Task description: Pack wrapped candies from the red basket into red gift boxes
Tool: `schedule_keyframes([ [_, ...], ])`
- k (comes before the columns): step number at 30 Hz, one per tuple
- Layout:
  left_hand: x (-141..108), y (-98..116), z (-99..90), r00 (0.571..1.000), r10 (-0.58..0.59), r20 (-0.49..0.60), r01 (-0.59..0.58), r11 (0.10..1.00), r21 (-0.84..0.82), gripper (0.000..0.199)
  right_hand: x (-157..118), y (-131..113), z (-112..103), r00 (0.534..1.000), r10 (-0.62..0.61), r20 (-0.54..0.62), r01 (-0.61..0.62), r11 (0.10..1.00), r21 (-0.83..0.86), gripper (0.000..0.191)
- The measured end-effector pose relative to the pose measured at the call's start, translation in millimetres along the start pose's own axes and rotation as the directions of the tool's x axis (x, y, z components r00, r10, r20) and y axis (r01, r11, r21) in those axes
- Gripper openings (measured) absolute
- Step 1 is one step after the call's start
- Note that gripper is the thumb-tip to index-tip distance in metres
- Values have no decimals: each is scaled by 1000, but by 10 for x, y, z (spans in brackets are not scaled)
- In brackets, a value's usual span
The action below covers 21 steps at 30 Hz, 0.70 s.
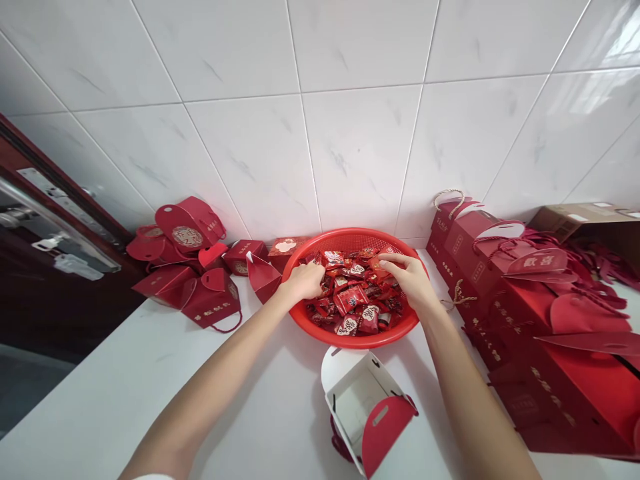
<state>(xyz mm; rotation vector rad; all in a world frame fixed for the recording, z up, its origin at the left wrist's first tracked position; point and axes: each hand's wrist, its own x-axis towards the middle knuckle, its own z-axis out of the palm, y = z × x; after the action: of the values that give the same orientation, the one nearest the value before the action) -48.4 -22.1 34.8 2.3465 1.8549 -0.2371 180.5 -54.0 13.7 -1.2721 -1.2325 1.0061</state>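
Note:
A red plastic basket (350,343) holds many wrapped candies (351,299), mostly red with pale printed labels. My left hand (306,280) reaches into its left side, fingers curled down among the candies; whatever they grip is hidden. On the right side of the basket, my right hand (409,275) pinches an orange-red wrapped candy (379,264) between thumb and fingers. In front of the basket stands an open gift box (367,407), white inside with red outer flaps and a dark red cord. No candy shows inside it.
Red gift boxes (210,298) are heaped at the left on the white table (130,373). A long row of larger red boxes (520,333) lines the right. Behind it sits a brown carton (565,217). A tiled wall (360,153) closes off the back, with a dark door (45,267) at far left.

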Motion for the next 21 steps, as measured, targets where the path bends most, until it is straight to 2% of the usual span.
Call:
schedule_keyframes([
  [2, 5, -53, 12, 999, 35, 8, -35, 996, -84, 24, 0, 4, 0, 1000, 1, 7, -1, 1000, 1, 30],
  [4, 15, -142, 22, 998, 53, -38, -61, 960, -272, 30, 0, 10, 3, 1000, 20, 23, -20, 1000, 1, 29],
  [6, 37, -226, 40, 986, 20, -168, -96, 885, -456, 29, 1, 17, 7, 999, 20, 31, -20, 1000, 1, 29],
  [9, 96, -272, 77, 914, -60, -400, -189, 810, -555, 22, 3, 27, 10, 999, 13, 43, -13, 1000, -3, 29],
  [11, 134, -249, 92, 881, -84, -466, -265, 730, -631, 24, 3, 30, 8, 998, 16, 54, -16, 1000, 2, 29],
  [13, 146, -216, 89, 882, -72, -466, -323, 628, -708, 33, 2, 30, 4, 998, 11, 57, -11, 1000, 4, 28],
  [14, 139, -206, 82, 894, -40, -446, -332, 609, -721, 34, 1, 28, 1, 998, 7, 56, -7, 1000, 2, 28],
  [15, 123, -203, 71, 912, 5, -410, -322, 628, -708, 32, 1, 27, -2, 999, 3, 52, -3, 1000, 0, 27],
  [16, 100, -205, 58, 935, 66, -349, -298, 682, -668, 29, 1, 26, -4, 999, 2, 48, -2, 1000, -3, 27],
  [18, 38, -219, 32, 971, 197, -138, -240, 826, -511, 24, 3, 24, -6, 999, 3, 46, -2, 1000, -10, 28],
  [20, -30, -217, 15, 956, 279, 88, -240, 919, -312, 27, 5, 24, -4, 999, 7, 45, -6, 1000, -16, 28],
  [21, -61, -201, 12, 943, 294, 158, -256, 940, -224, 34, 6, 24, -2, 999, 4, 45, -3, 1000, -16, 28],
])
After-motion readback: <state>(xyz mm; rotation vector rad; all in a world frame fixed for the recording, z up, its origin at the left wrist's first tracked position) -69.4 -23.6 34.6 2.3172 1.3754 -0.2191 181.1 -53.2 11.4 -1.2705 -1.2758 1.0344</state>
